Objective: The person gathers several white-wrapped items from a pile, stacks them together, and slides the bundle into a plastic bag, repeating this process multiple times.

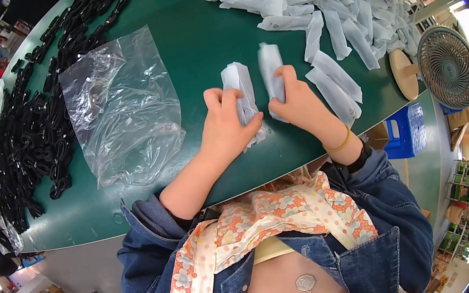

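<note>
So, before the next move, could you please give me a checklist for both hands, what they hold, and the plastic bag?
1. Left hand has hold of the white bundle: ok.
2. Right hand has hold of the white packet: ok.
3. Bundle and packet touching: not ok, a gap separates them.
4. Number of packets in the bundle: cannot tell.
5. Packet surface readable: not ok, blurred.
6. Clear plastic bag apart from both hands: ok, it lies left of them.
</note>
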`<state>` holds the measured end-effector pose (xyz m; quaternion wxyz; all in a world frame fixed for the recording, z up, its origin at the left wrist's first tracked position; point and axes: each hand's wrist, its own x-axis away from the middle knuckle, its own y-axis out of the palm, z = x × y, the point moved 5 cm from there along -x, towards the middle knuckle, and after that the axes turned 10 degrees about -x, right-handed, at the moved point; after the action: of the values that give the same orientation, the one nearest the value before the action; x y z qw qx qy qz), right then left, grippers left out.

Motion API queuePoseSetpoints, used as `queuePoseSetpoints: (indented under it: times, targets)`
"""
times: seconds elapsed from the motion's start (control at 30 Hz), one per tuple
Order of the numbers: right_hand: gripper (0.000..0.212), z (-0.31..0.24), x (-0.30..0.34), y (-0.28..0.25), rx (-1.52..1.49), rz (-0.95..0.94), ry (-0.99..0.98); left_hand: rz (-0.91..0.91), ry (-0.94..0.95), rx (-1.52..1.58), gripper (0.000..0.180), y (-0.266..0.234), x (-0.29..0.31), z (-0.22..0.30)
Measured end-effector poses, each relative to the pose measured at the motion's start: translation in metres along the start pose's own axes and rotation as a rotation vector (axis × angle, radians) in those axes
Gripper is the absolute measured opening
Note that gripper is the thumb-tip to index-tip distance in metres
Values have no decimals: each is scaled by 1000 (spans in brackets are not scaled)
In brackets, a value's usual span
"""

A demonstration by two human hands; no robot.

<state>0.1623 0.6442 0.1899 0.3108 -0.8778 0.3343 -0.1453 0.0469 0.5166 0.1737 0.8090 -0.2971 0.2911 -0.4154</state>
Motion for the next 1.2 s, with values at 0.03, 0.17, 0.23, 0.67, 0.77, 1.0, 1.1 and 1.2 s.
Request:
queuePoseSetpoints:
  times: [0.03,0.17,0.23,0.67,0.77,1.0,1.1,1.2]
  targets:
    - [23,0,2,3,-1,4,10,34,37,7,47,-1,-1,3]
    - [24,3,8,13,-333,-62,39,81,320,-106,41,3,-4,17]
    - [26,-1,10,11,-336,-165,-62,41,333,-146,38,3,-5,16]
    - [30,61,47,-69,409,324,-140,-39,348,-283,29,0,-4,25]
    - [31,38,22,-31,96,221,-233,-55,339,-241,28,-1,-1,18]
    - [33,7,-11,15,-92,65,-285,-80,158,95,30,-13,-3,4]
    - [31,12,-11,10,-453,-105,-95,15,37,245,33,-22,-8,-8]
    - [31,19,-8,16,-453,-102,-224,-49,290,-215,34,-16,-17,25]
